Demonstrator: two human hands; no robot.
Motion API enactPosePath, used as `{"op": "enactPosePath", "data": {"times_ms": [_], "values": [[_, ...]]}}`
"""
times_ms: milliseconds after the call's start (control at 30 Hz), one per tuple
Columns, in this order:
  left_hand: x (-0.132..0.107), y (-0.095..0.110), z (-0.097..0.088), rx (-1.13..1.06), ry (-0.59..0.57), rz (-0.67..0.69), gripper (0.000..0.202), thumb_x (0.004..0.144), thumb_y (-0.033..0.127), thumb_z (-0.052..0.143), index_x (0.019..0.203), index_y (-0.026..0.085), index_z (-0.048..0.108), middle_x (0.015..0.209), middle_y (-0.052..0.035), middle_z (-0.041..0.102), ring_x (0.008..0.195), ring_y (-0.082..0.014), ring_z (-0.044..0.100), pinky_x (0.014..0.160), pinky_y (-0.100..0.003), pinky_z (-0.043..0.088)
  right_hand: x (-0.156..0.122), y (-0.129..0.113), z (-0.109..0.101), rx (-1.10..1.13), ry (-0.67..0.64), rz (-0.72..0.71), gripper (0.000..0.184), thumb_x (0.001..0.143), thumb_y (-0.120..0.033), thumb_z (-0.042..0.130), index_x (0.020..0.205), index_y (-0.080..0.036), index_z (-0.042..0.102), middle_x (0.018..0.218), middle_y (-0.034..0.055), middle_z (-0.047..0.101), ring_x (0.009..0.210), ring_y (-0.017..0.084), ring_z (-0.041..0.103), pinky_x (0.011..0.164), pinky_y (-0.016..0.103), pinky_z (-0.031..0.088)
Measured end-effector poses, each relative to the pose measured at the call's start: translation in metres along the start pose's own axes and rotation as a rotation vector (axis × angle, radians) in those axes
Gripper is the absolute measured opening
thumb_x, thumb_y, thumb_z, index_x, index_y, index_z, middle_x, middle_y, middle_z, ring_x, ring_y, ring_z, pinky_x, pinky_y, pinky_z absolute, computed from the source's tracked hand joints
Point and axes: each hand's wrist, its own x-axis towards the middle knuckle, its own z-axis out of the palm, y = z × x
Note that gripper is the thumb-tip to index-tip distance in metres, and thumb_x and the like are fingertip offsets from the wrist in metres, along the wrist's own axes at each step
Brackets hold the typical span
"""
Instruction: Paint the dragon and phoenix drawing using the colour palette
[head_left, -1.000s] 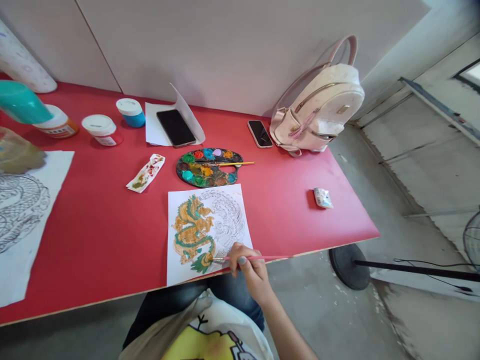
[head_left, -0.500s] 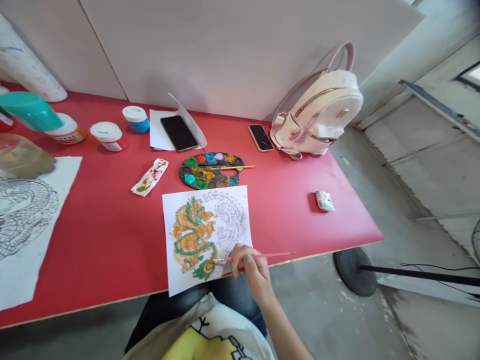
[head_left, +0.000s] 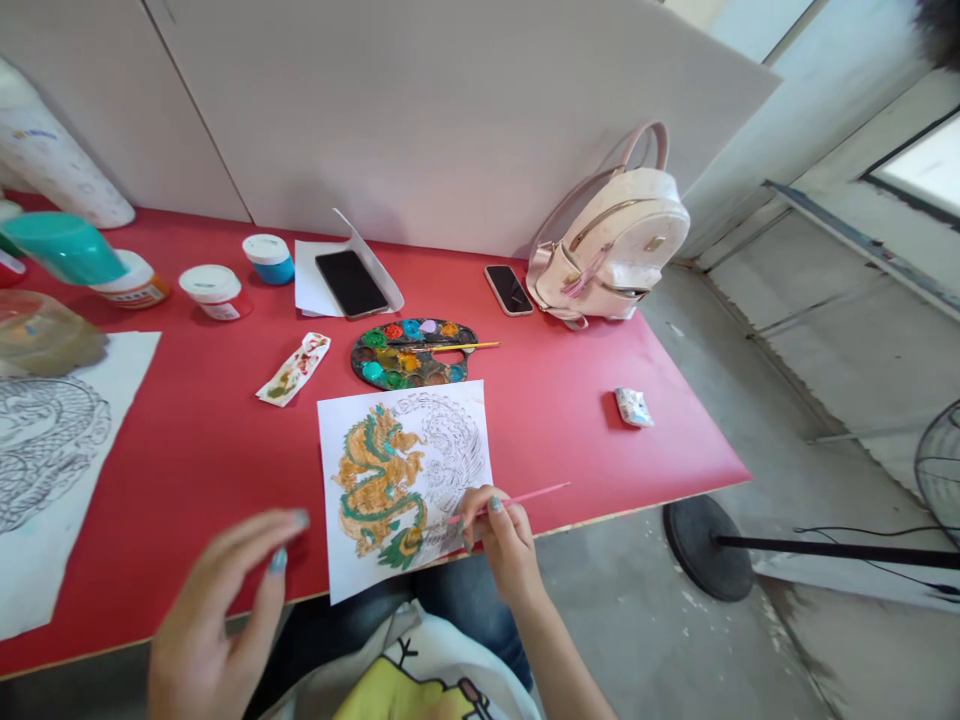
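Shirt (head_left: pixel 442 645): near-white cloth, greyer in the folds toward the left
Shirt print (head_left: pixel 397 690): large yellow shape with thick black outlines, a black forked mark above it, a small dark brownish patch at its right
Trousers (head_left: pixel 469 595): dark blue, denim-like, paler over the thigh
Left hand (head_left: pixel 193 625): blurred, nails painted blue-grey
Right hand (head_left: pixel 504 532): thumbnail (head_left: pixel 494 504) painted a similar blue-grey
Right forearm (head_left: pixel 559 645): bare

The window (head_left: pixel 922 165) at upper right glares white; pale sheen on the red surface (head_left: pixel 570 440); soft shadow left of the packet (head_left: pixel 634 408); left hand (head_left: pixel 217 610) blurred; edges stretched.
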Motion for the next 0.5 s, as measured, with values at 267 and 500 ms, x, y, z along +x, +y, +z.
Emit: {"op": "enactPosePath", "data": {"times_ms": [267, 500], "values": [[0.091, 0.012, 0.024, -0.533, -0.158, -0.413, 0.075, 0.074, 0.065, 0.077, 0.132, 0.02, 0.063, 0.145, -0.0089, 0.065, 0.139, -0.0316, 0.056, 0.117, -0.04, 0.05, 0.002, 0.004, -0.003, 0.107, -0.018, -0.022, 0.052, 0.098, -0.061, 0.058, 0.07, -0.018, 0.068, 0.063, 0.0005, 0.054, 0.051, 0.012, 0.043, 0.052, 0.025, 0.039], [0.084, -0.003, 0.019, -0.666, -0.274, -0.464, 0.088, 0.074, 0.074, 0.071, 0.139, 0.016, 0.057, 0.137, -0.0166, 0.07, 0.118, -0.0286, 0.071, 0.088, -0.027, 0.064, 0.006, 0.004, -0.003, 0.159, -0.011, -0.011, 0.048, 0.098, -0.057, 0.061, 0.073, -0.018, 0.07, 0.066, 0.0017, 0.056, 0.054, 0.012, 0.044, 0.059, 0.026, 0.043]]}}
